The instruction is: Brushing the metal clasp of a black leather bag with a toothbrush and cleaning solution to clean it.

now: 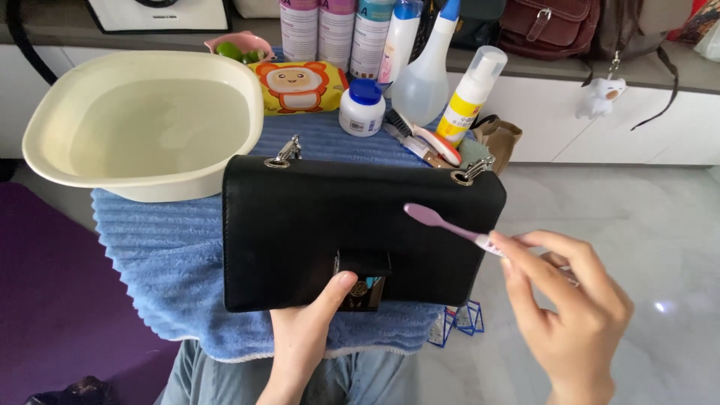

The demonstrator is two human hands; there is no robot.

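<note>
Nearest the lens, the right hand (574, 315) pinches a pink toothbrush (450, 225) by its handle, fingers closed around it; the brush head hovers over the right part of the black handbag (352, 217), and whether it touches the leather cannot be told. To the left of that hand, the left hand (307, 337) grips the bag's lower edge, thumb pressed on the front just beside the square clasp (362, 281). The handbag lies flat on a blue towel (157, 262) spread over the person's lap. Left of and behind the bag, a cream basin (142, 124) holding water rests on the towel. Behind the bag stand a small white jar with a blue lid (362, 107), a clear spray bottle (424, 79), a yellow-labelled foam bottle (469, 97) and a yellow wipes pack (300, 86); a small brush (431, 141) lies just behind the bag's right chain ring (472, 171).
</note>
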